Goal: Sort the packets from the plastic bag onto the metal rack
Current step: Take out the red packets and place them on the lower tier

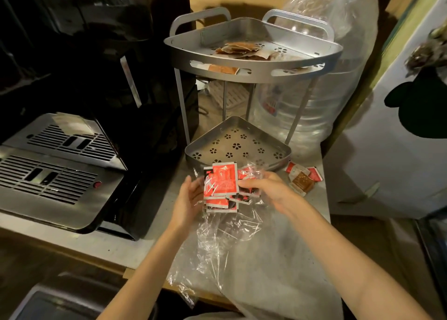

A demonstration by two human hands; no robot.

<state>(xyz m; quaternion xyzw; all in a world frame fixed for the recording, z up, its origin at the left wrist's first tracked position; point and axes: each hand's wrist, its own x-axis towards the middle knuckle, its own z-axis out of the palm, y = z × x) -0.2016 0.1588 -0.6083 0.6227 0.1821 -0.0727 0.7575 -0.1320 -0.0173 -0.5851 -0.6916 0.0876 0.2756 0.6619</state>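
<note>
Several red packets (223,183) sit bunched together between my two hands, just in front of the metal rack's lower shelf (235,145). My left hand (189,198) cups the bunch from the left with relaxed fingers. My right hand (266,186) grips the packets from the right, fingers curled over them. The clear plastic bag (225,242) lies crumpled under and below the packets on the counter. The rack's upper shelf (254,61) holds several brown packets (242,50). The lower shelf shows no packets.
A black and silver coffee machine (60,165) stands at the left. A large water bottle (309,107) wrapped in plastic stands behind the rack. A few red and brown packets (303,178) lie on the counter at the right. A white appliance door (399,150) borders the right side.
</note>
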